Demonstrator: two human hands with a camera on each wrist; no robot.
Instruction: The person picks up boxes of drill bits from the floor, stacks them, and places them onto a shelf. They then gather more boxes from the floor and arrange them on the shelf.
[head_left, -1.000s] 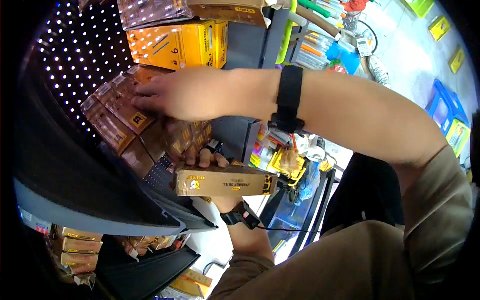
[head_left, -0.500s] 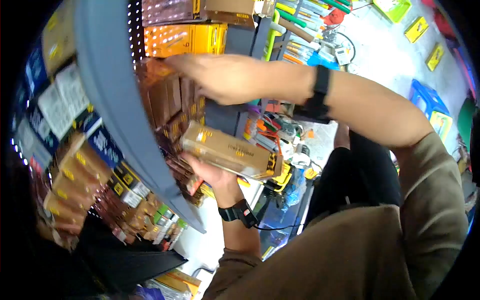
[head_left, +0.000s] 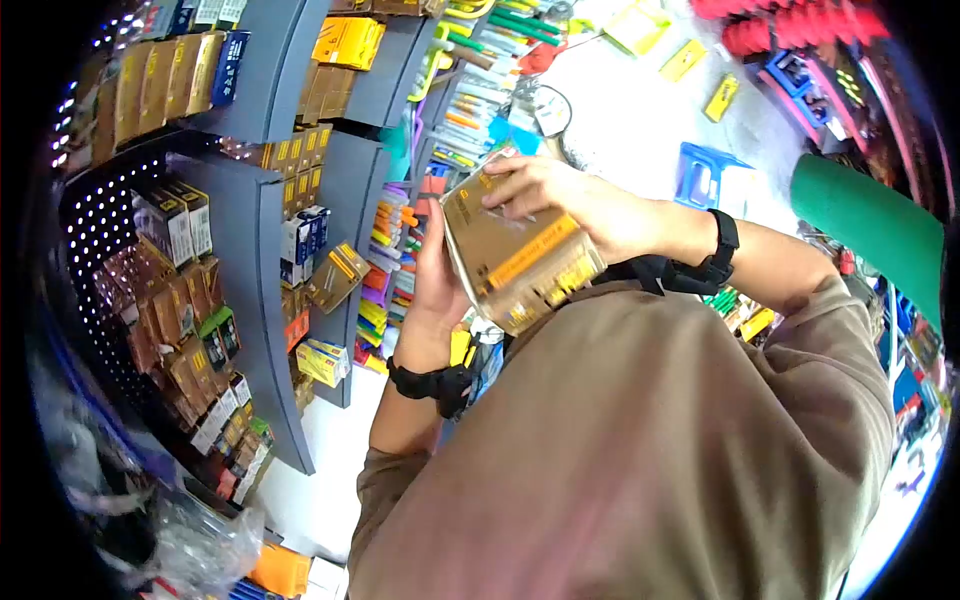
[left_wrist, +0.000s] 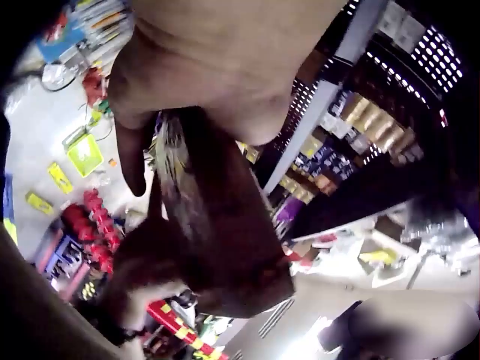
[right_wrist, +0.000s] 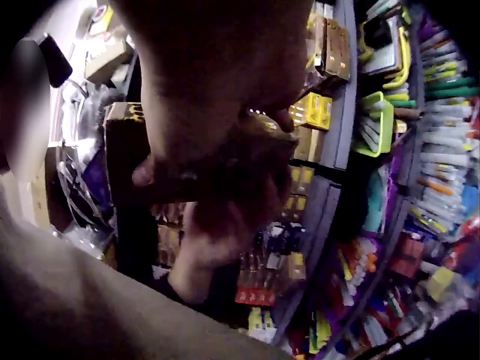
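Note:
A brown cardboard box [head_left: 515, 240] with a yellow strip is held tilted in front of the torso. My left hand [head_left: 435, 275] grips its left side from below, thumb pointing up along the edge. From the right, my right hand [head_left: 560, 200] lies over the upper part with bent fingers on the printed face. The left wrist view shows the box [left_wrist: 232, 217] dark below my left hand [left_wrist: 202, 67]; in the right wrist view my right hand [right_wrist: 217, 90] covers much of the box [right_wrist: 124, 154]. The fingertips under the box are hidden.
Grey shelves [head_left: 260, 300] with small boxes stand on the left, beside a perforated back panel [head_left: 85, 220]. Tools with coloured handles [head_left: 465, 125] hang beyond the box. A blue plastic stool [head_left: 710, 175] and yellow packages [head_left: 720, 97] are on the floor; a green sheet [head_left: 865, 230] is at right.
My right hand has left the shelf and come onto the box. The box has moved up and closer to the torso with my left hand, and the view has swung away from the shelf.

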